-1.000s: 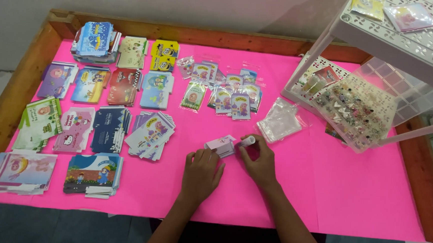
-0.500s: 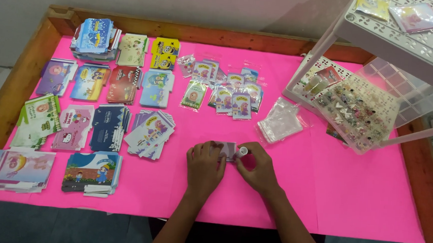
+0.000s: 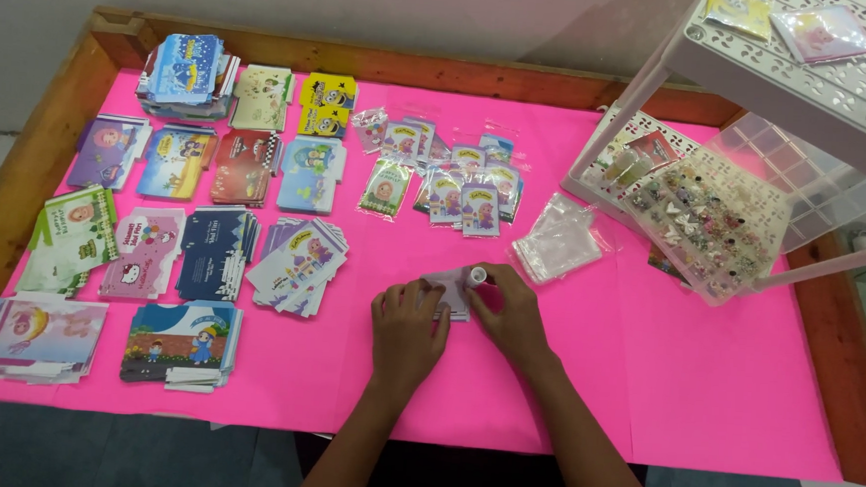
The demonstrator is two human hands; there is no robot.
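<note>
My left hand (image 3: 406, 328) lies flat on the pink table cover (image 3: 705, 391), its fingers pressing the near edge of a small pale card packet (image 3: 450, 291). My right hand (image 3: 509, 309) grips the packet's right side and pinches a small white round cap or bottle (image 3: 477, 275) at its top. The two hands touch over the packet, which is mostly hidden under them.
Stacks of colourful printed cards (image 3: 205, 199) fill the left half. Small bagged cards (image 3: 447, 174) lie at the centre back, a pile of clear bags (image 3: 557, 239) to the right. A clear compartment box (image 3: 725, 211) leans under a white rack (image 3: 814, 66). A wooden rim (image 3: 26, 179) borders the table.
Both hands have drawn closer together over the packet and slid slightly nearer to me; the packet now lies flatter under them.
</note>
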